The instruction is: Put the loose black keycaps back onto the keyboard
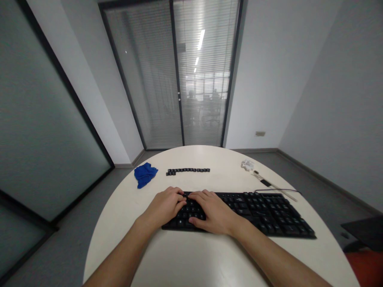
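Resting flat on the keyboard (pixel 263 211), left hand (pixel 166 205) and right hand (pixel 214 215) are spread, nothing grasped; removed keycaps (pixel 188 171) are lined up behind.

Black keyboard (pixel 263 211) flat on the white round table (pixel 185 259), its left end under both hands.

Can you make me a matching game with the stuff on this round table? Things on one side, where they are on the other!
Things:
1. blue cloth
2. row of loose keycaps
3. keyboard
4. white crumpled wad

Places:
A. under both hands
B. far right of the table
C. far left of the table
D. middle, just beyond the keyboard

Pairs: 1-C, 2-D, 3-A, 4-B
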Demonstrator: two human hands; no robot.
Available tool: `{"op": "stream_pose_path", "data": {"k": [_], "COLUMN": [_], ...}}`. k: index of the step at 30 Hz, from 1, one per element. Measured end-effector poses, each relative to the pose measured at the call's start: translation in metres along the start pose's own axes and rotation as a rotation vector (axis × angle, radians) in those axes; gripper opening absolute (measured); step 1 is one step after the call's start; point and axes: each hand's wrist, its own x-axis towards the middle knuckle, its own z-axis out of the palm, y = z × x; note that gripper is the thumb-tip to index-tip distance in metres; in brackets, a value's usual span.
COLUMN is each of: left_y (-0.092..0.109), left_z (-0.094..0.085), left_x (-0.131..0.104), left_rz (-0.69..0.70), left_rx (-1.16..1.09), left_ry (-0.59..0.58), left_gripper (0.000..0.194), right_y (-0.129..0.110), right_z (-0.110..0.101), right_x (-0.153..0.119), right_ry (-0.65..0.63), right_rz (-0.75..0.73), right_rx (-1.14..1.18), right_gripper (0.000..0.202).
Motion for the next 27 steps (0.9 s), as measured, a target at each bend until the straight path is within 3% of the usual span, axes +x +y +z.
{"op": "stream_pose_path", "data": {"k": [7,13,19,27], "left_y": [-0.006,-0.047,-0.079,-0.083], "left_z": [0.006,0.016,0.024,0.028], "left_x": [0.006,0.034,0.068,0.082], "left_rz": [0.078,-0.115,-0.135,-0.137], "left_rx": [0.036,0.126,0.264,0.256], "left_ry": [0.150,0.378,0.311,0.217], "left_gripper": [0.024,0.021,0.027,0.031], "right_y": [0.001,0.002,0.004,0.004], "right_z": [0.002,0.001,0.003,0.000], "right_x": [0.000,-0.001,-0.002,-0.003], "right_ry": [0.000,-0.006,0.000,-0.010], "right_rz": [-0.004,-0.001,-0.012,-0.002], "right_rx": [-0.014,-0.027,-0.010,-0.002], "right_gripper": [0.058,0.060,0.059,0.060]}}
